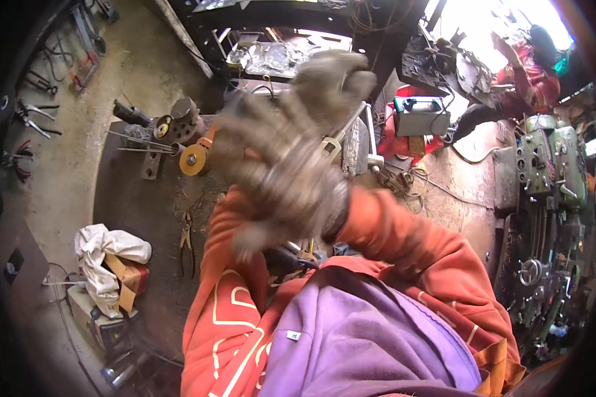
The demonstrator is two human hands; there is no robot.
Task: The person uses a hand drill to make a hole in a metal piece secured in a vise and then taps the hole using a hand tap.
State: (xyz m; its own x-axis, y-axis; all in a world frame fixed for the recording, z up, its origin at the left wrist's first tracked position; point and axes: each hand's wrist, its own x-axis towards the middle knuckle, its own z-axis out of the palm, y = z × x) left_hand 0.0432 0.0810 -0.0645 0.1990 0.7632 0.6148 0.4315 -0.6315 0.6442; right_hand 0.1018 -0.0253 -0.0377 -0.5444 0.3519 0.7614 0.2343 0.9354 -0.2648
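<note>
Cluttered workshop floor behind one gloved right hand (291, 145), fingers spread wide, one pair of pliers (187, 241) below.

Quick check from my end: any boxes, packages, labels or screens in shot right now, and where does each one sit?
Cardboard box: lower left on the bench, brown with a red side, partly under a white cloth.
Small tag: white square sewn on the purple garment, bottom centre.
Box-shaped machine: upper right on the floor, teal-grey casing; whether it has a screen cannot be told.
The gloved hand hides the middle of the view.
</note>
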